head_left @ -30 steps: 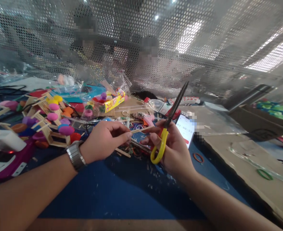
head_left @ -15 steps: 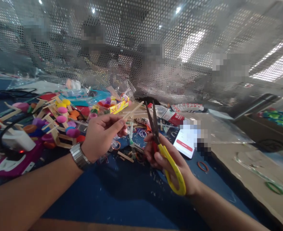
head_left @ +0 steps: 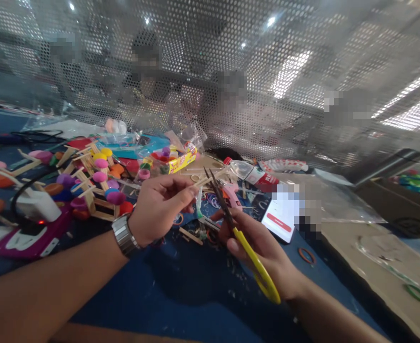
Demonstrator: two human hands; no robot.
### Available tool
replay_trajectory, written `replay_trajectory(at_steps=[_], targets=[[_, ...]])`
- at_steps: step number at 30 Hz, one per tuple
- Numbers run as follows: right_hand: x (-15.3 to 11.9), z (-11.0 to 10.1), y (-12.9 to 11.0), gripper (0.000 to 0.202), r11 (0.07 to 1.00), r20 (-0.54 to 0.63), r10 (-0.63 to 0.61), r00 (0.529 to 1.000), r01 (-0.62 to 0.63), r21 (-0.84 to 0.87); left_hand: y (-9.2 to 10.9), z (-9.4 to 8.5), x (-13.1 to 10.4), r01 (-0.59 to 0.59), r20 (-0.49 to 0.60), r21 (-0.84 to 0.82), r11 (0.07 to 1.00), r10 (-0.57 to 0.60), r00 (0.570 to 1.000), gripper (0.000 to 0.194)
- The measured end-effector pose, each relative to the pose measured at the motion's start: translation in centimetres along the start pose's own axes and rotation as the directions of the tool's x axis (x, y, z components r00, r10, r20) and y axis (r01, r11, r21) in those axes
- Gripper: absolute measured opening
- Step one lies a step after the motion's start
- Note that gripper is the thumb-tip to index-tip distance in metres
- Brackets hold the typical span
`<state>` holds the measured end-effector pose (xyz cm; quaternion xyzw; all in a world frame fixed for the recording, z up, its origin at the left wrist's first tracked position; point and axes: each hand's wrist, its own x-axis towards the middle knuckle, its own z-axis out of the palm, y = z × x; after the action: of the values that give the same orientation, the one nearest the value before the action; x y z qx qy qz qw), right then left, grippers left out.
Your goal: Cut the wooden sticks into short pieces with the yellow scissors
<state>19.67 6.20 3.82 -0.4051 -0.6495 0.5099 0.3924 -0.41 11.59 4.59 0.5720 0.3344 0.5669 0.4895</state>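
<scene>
Grey perforated metal screen (head_left: 181,52) along the far side, blurred figures beyond; cluttered dark-blue worktop (head_left: 124,297) below it.

Left hand (head_left: 162,209): fingers pinched, thumb against forefinger, on one end of a thin pale wooden stick (head_left: 203,182), raised above the worktop and pointing away to the right. Right hand (head_left: 263,245): fingers curled about yellow-handled scissors with dark metal blades (head_left: 239,239), tips up. Blades slightly parted, crossing the stick; cannot tell whether the edges touch it.

Handling, by judgement: stick next to weightless, stiff, dry, little slip; apt to splinter or snap if bent. Best held near its end, fingertips well clear of the blades. Scissors heavier, rigid; handle the place to grip, blades not.

Just below the hands: pale wooden offcuts (head_left: 191,237), loose. Beyond, a pink glue-gun-like tool (head_left: 232,193). Left: a stick-built frame dotted with bright rounded pieces (head_left: 99,177).

Writing: clear plastic bottle with red label and red cap (head_left: 253,174), white lettering too blurred to read whole. Yellow printed carton (head_left: 183,158), brand illegible. Black-edged phone with lit white screen (head_left: 281,207), red button showing, its text unreadable, upper right pixelated. Brown cardboard (head_left: 370,267) at far right; no words made out on it.
</scene>
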Motion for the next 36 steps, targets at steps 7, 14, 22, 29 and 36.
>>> replay_trajectory(at_steps=[7,14,22,29,36], targets=[[-0.9,-0.5,0.3,0.047,0.993,0.045,0.04,0.998,-0.044,0.106,0.1,0.2,-0.1,0.055,0.104,0.026,0.998,-0.058,0.993,0.008],[-1.6,-0.4,0.4,0.048,0.989,0.041,0.072,0.997,-0.077,0.126,0.4,0.6,-0.4,0.113,0.157,0.018,0.993,-0.115,0.981,0.007],[-1.8,-0.3,0.1,0.048,0.989,0.013,0.128,0.992,-0.128,0.079,0.1,0.7,-0.4,0.097,0.181,0.028,0.995,-0.101,0.978,0.006],[-1.6,-0.5,0.4,0.044,0.993,0.01,0.104,0.995,-0.104,0.061,0.2,0.7,-0.2,0.107,0.172,0.023,0.994,-0.109,0.979,0.007],[-1.7,-0.6,0.6,0.043,0.993,0.009,0.103,0.995,-0.104,0.064,0.2,0.8,-0.2,0.097,0.179,0.015,0.995,-0.098,0.979,0.004]])
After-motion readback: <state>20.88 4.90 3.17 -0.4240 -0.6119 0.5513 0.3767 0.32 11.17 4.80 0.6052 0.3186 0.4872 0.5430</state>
